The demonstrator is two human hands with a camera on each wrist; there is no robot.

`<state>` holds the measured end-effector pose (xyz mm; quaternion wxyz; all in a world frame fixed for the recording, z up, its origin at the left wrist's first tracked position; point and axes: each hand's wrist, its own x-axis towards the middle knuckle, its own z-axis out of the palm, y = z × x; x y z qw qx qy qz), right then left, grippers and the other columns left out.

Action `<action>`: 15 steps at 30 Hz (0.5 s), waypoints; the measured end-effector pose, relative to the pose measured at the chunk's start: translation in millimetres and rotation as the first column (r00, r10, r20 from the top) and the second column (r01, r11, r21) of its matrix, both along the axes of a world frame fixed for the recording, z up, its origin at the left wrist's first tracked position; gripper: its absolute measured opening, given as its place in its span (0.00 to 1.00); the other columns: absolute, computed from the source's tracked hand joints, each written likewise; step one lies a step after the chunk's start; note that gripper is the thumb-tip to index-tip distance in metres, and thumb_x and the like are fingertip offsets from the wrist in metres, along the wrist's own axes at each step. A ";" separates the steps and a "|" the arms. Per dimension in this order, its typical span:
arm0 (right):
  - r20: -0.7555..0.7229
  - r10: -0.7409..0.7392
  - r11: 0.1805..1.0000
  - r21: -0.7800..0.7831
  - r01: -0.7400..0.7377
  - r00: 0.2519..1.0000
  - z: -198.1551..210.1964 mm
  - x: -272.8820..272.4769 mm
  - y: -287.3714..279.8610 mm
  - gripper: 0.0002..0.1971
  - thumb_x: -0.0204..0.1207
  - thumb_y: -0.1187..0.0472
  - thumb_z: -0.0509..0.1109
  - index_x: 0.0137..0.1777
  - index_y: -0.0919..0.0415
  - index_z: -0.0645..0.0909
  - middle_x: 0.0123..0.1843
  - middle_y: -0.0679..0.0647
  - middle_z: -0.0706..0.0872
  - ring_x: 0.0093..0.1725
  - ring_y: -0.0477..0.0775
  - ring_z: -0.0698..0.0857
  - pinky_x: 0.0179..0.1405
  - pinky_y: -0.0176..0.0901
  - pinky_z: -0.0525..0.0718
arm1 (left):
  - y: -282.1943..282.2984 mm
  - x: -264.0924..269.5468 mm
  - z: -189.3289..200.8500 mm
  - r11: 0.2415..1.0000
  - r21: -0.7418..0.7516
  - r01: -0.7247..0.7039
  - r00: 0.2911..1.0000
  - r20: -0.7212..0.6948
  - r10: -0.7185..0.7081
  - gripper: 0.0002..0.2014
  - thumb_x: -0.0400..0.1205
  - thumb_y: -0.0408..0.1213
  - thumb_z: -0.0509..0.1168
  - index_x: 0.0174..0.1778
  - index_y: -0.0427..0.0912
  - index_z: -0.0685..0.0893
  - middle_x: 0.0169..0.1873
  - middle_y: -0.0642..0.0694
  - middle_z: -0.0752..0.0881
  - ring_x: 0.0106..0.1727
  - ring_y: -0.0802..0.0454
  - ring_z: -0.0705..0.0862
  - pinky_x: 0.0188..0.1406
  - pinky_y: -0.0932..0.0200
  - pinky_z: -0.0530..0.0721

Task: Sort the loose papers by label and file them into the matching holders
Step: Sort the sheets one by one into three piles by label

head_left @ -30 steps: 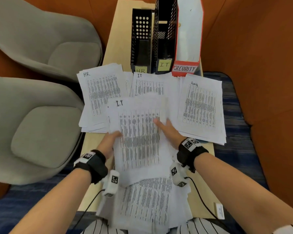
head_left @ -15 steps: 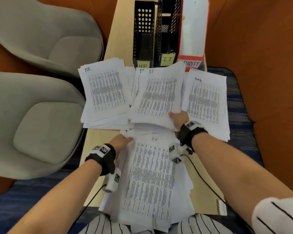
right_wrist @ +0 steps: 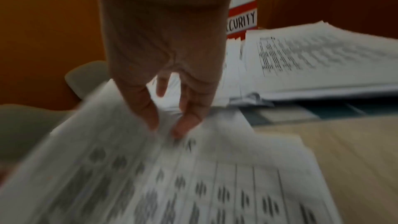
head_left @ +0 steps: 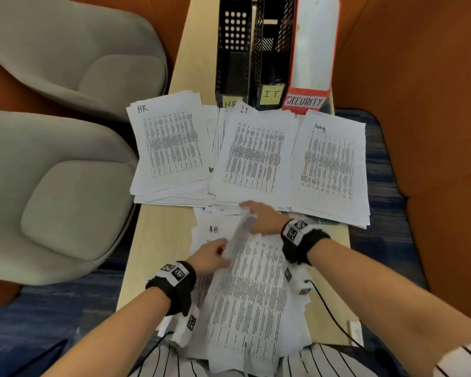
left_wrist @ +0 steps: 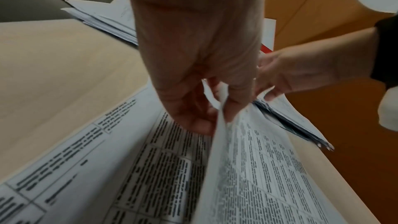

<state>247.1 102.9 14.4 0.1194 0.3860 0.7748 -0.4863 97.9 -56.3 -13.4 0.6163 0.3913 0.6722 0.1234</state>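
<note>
A person seated at a narrow table [head_left: 158, 248] works through an unsorted stack [head_left: 253, 308] of printed sheets that lies at the near edge and spills onto the lap. The left hand [head_left: 211, 255] pinches the raised left edge of the top sheet [head_left: 241, 235] between thumb and fingers, as the left wrist view shows, with the sheet standing up off the stack. The right hand [head_left: 261, 217] grips the far end of the same sheet, thumb and fingers closed on the paper; the right wrist view is blurred. Under the lifted sheet lies a page marked HR [head_left: 214, 229].

Three sorted piles lie across the middle of the table, side by side and overlapping at the edges: the HR pile [head_left: 170, 144] on the left, the IT pile [head_left: 256, 153] in the middle and the security pile [head_left: 329, 164] on the right. Just beyond them stand three upright holders in a row, touching one another: a black HR holder [head_left: 233, 50], a black mesh IT holder [head_left: 272, 44] and a red and white SECURITY holder [head_left: 313, 50]. The far edge of the IT pile covers part of the HR holder's label.

Two grey chairs [head_left: 65, 172] stand to the left of the table.
</note>
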 end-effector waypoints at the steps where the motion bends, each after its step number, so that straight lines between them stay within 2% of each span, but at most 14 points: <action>1: -0.013 0.023 1.000 -0.001 -0.023 1.000 -6.2 4.8 -10.1 0.25 0.75 0.70 0.69 0.72 0.63 0.73 0.57 0.52 0.76 0.40 0.42 0.81 0.34 0.25 0.80 | -1.1 2.5 3.2 1.000 -0.013 0.007 0.998 0.064 -0.006 0.13 0.73 0.37 0.68 0.45 0.36 0.72 0.38 0.44 0.75 0.39 0.50 0.76 0.39 0.54 0.76; 2: -0.043 -0.020 0.999 0.034 0.021 0.999 -11.2 9.1 -19.5 0.18 0.75 0.70 0.69 0.65 0.66 0.78 0.53 0.54 0.79 0.39 0.44 0.80 0.36 0.26 0.78 | -1.7 3.7 5.7 1.000 -0.022 -0.018 0.993 0.116 0.021 0.12 0.76 0.37 0.69 0.45 0.38 0.72 0.37 0.45 0.75 0.38 0.50 0.77 0.37 0.56 0.78; 3: -0.083 -0.112 0.991 0.064 0.118 0.990 -17.2 13.4 -27.4 0.11 0.74 0.71 0.69 0.56 0.67 0.82 0.49 0.57 0.83 0.40 0.49 0.82 0.40 0.35 0.79 | -1.5 4.4 11.3 0.996 -0.048 -0.069 0.979 0.187 0.077 0.11 0.78 0.39 0.69 0.46 0.39 0.73 0.37 0.48 0.77 0.38 0.51 0.79 0.37 0.57 0.82; 4: -0.119 -0.229 0.970 0.051 0.237 0.966 -22.9 18.8 -32.3 0.06 0.72 0.71 0.69 0.48 0.65 0.83 0.47 0.58 0.85 0.43 0.54 0.83 0.43 0.44 0.79 | -1.5 3.4 14.3 0.988 -0.073 -0.134 0.954 0.259 0.149 0.12 0.79 0.43 0.69 0.48 0.41 0.75 0.39 0.50 0.80 0.41 0.53 0.82 0.39 0.57 0.86; 5: -0.129 -0.351 0.935 0.004 0.355 0.927 -30.0 24.4 -34.2 0.06 0.71 0.71 0.70 0.45 0.62 0.84 0.47 0.58 0.86 0.45 0.55 0.84 0.46 0.46 0.80 | -2.6 0.9 15.8 0.976 -0.097 -0.193 0.926 0.311 0.214 0.13 0.80 0.46 0.68 0.50 0.41 0.77 0.44 0.50 0.83 0.44 0.53 0.84 0.44 0.55 0.88; 7: -0.121 -0.525 0.843 -0.205 0.497 0.842 -36.1 32.7 -35.7 0.12 0.72 0.70 0.70 0.54 0.59 0.82 0.54 0.58 0.86 0.54 0.56 0.85 0.56 0.47 0.83 | -4.3 -3.8 16.6 0.961 -0.097 -0.259 0.903 0.330 0.276 0.12 0.81 0.45 0.67 0.55 0.43 0.79 0.53 0.46 0.84 0.49 0.51 0.85 0.47 0.53 0.88; 9: -0.115 -0.607 0.723 -0.490 0.487 0.786 -35.1 35.7 -38.6 0.21 0.75 0.66 0.71 0.67 0.57 0.74 0.61 0.56 0.82 0.63 0.58 0.83 0.68 0.52 0.79 | -6.5 -4.0 12.3 0.972 -0.083 -0.220 0.922 0.309 0.235 0.14 0.81 0.42 0.68 0.62 0.52 0.78 0.60 0.43 0.82 0.54 0.48 0.85 0.46 0.55 0.88; 10: -0.104 -0.613 0.679 -0.576 0.455 0.783 -33.6 35.2 -39.1 0.25 0.76 0.60 0.72 0.72 0.55 0.70 0.64 0.54 0.80 0.66 0.57 0.81 0.71 0.53 0.76 | -6.7 -1.4 12.7 0.977 -0.072 -0.202 0.928 0.305 0.215 0.18 0.81 0.42 0.69 0.66 0.55 0.76 0.61 0.43 0.81 0.56 0.48 0.85 0.45 0.57 0.88; 11: -0.086 -0.593 0.667 -0.610 0.428 0.801 -29.4 33.6 -39.1 0.28 0.78 0.53 0.71 0.75 0.53 0.67 0.67 0.52 0.78 0.68 0.55 0.80 0.72 0.52 0.74 | -6.0 2.4 13.7 0.981 -0.045 -0.191 0.936 0.294 0.195 0.21 0.80 0.42 0.69 0.68 0.56 0.74 0.61 0.44 0.82 0.57 0.49 0.85 0.45 0.58 0.88; 13: -0.066 -0.525 0.720 -0.565 0.402 0.849 -26.1 29.1 -38.7 0.31 0.77 0.41 0.68 0.75 0.53 0.67 0.69 0.49 0.77 0.67 0.52 0.80 0.72 0.51 0.74 | -3.8 8.9 13.2 0.978 0.018 -0.208 0.945 0.262 0.196 0.26 0.78 0.41 0.71 0.71 0.52 0.72 0.60 0.44 0.84 0.59 0.49 0.85 0.52 0.56 0.88; 15: -0.053 -0.506 0.784 -0.444 0.434 0.861 -25.7 25.5 -36.9 0.27 0.76 0.40 0.68 0.68 0.57 0.74 0.65 0.51 0.82 0.63 0.51 0.83 0.70 0.54 0.78 | -2.2 12.6 10.9 0.973 0.058 -0.222 0.950 0.239 0.202 0.27 0.77 0.40 0.72 0.71 0.51 0.72 0.59 0.42 0.84 0.61 0.44 0.85 0.59 0.48 0.86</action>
